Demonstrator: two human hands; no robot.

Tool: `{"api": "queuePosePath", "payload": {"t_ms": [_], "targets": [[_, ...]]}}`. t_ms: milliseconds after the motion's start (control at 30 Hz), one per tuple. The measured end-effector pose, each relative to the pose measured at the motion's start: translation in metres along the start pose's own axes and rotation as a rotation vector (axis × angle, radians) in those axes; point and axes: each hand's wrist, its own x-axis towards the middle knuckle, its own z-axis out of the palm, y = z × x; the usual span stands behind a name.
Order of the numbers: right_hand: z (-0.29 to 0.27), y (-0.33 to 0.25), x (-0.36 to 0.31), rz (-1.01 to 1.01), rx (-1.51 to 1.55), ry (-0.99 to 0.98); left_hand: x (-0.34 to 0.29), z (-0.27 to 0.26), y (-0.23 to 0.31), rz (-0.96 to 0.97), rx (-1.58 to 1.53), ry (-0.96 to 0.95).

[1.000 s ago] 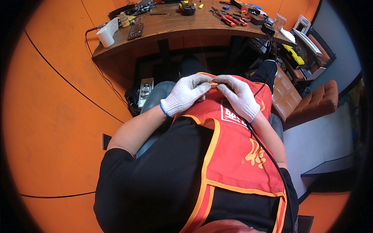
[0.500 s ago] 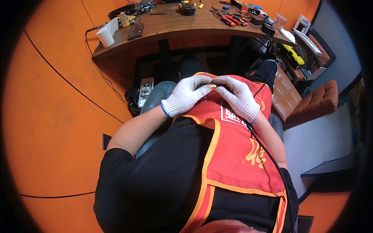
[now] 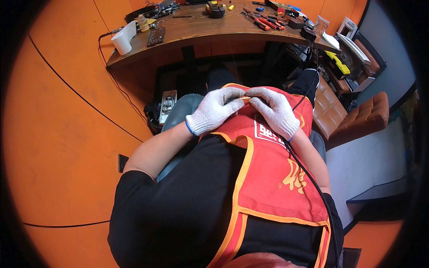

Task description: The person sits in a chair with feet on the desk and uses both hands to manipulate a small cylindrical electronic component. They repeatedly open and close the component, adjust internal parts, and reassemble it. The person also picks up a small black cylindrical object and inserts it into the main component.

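Both my hands wear white knitted gloves and meet over my lap, in front of the red apron (image 3: pixel 277 167) with orange edging. Between the fingertips is a small copper-coloured piece (image 3: pixel 245 98), mostly covered by the gloves, so its kind does not show. My left hand (image 3: pixel 217 108) closes on its left end, thumb and forefinger pinched. From the other side my right hand (image 3: pixel 273 110) grips it the same way, its fingers bent over the top. A black cable (image 3: pixel 308 176) runs beneath my right wrist and along the apron.
Ahead stands a wooden desk (image 3: pixel 201 30) with red-handled pliers (image 3: pixel 263 23), a white paper roll (image 3: pixel 121 43), a dark circuit board (image 3: pixel 156 36) and a black round holder (image 3: pixel 216 11). A brown padded chair (image 3: pixel 357 118) is at the right, an orange wall (image 3: pixel 67 147) at the left.
My right hand has shifted very slightly to the right, and a bit more of the copper-coloured piece shows between the fingertips. The left hand stays nearly still.
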Motion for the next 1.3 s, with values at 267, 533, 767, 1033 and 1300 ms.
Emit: {"api": "queuePosePath", "payload": {"t_ms": [267,533,767,1033,1300], "targets": [[0.004,0.002,0.0,0.035,0.094,0.024,0.0,-0.002,-0.001,-0.035,0.001,-0.031],[0.0,-0.002,0.0,0.026,0.001,-0.02,-0.003,0.0,-0.002,-0.023,0.084,0.004],[0.001,-0.005,-0.001,0.013,-0.012,-0.006,-0.004,0.0,-0.006,0.095,0.148,0.036],[0.001,-0.008,-0.001,0.036,-0.04,-0.023,-0.003,-0.003,0.0,0.072,0.179,0.015],[0.002,-0.004,-0.001,0.009,-0.065,-0.02,-0.002,-0.003,-0.003,0.05,0.171,0.007]]}}
